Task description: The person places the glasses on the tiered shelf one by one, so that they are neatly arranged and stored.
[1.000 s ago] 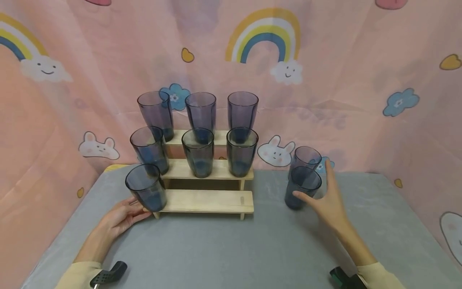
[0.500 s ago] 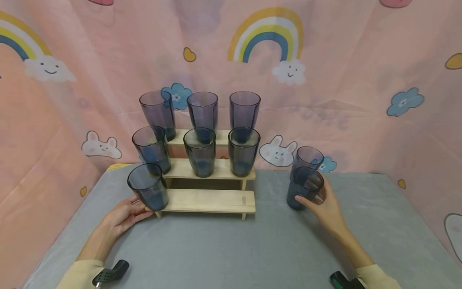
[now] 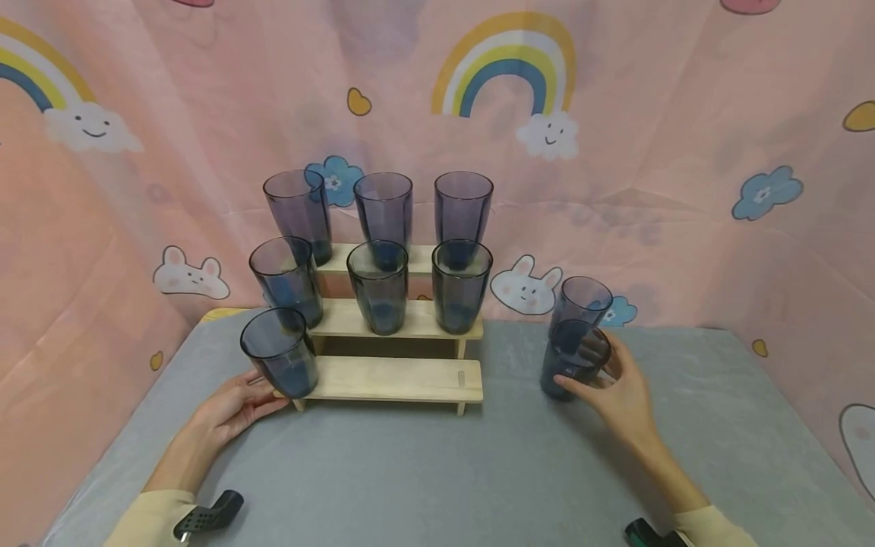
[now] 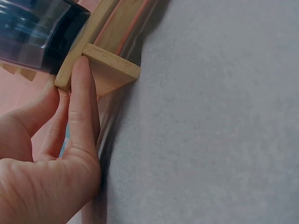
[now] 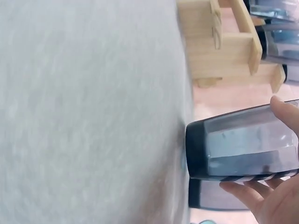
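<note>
My right hand [image 3: 618,384] grips a dark tinted glass [image 3: 570,361] [image 5: 243,149] that stands on the grey table to the right of the wooden stepped rack [image 3: 396,377]. A second loose glass [image 3: 582,298] stands just behind it. My left hand [image 3: 232,403] [image 4: 60,154] rests against the rack's bottom left corner [image 4: 100,70], thumb along the wooden foot, beside the one glass [image 3: 279,353] on the lowest step. The middle and top steps each carry three glasses.
The grey table [image 3: 437,471] is backed by a pink curtain with rainbows and clouds. The rest of the lowest step [image 3: 410,372] is bare wood. Dark wrist-camera mounts [image 3: 205,516] show at the bottom edge.
My right hand went from open beside the near loose glass to wrapped around it. The left hand has stayed at the rack's corner.
</note>
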{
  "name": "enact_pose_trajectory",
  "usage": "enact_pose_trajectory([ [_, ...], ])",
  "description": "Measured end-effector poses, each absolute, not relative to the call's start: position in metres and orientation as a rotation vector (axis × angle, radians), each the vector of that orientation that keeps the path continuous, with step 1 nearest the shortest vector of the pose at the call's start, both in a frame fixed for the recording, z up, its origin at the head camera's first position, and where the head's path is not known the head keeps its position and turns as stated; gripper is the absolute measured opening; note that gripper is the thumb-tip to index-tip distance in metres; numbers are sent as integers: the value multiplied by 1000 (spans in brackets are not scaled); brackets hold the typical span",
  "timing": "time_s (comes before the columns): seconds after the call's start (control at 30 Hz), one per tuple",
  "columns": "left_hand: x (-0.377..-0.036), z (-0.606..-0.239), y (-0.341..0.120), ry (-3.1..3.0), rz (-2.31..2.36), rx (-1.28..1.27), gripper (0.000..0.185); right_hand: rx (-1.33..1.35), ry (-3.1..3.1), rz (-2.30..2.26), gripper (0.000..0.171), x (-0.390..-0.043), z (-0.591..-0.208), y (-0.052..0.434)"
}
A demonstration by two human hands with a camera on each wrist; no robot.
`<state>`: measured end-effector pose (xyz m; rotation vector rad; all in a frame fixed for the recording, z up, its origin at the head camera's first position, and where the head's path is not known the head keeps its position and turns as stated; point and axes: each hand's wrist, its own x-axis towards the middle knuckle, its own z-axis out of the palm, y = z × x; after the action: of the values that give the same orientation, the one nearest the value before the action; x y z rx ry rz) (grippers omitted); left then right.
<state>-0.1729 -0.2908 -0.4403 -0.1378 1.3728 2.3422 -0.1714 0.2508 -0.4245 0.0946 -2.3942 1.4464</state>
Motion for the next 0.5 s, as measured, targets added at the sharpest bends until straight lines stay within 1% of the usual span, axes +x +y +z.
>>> enact_pose_trajectory([
  [0.27, -173, -441, -291, 1377, 2346, -138, 75, 156, -2331, 1473, 88, -164, -409, 238],
  [0.5, -173, -441, -292, 1375, 2339, -139, 76, 266, -2102, 1714, 87, -157, -394, 218],
])
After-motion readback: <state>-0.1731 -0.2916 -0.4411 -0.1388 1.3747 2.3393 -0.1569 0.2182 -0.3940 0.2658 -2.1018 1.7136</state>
